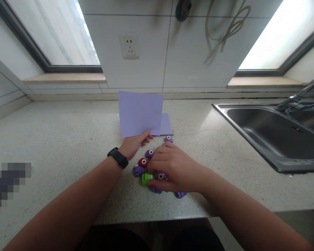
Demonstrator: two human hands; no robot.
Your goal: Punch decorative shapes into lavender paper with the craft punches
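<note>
My left hand (133, 144), with a black wristband, pinches the lower edge of a pale purple sheet of paper (140, 112) and holds it upright above the counter. My right hand (172, 168) rests over a cluster of small craft punches, fingers curled around a purple punch (161, 176) next to a green punch (146, 179). A red punch (143, 162) and other purple punches (149, 153) lie just left of the hand. Some punches are hidden beneath my right palm.
A thin stack of purple paper (165, 125) lies flat behind the held sheet. A steel sink (274, 134) with a faucet (300, 93) fills the right side. A wall socket (129, 46) and windows sit behind the speckled countertop (62, 139).
</note>
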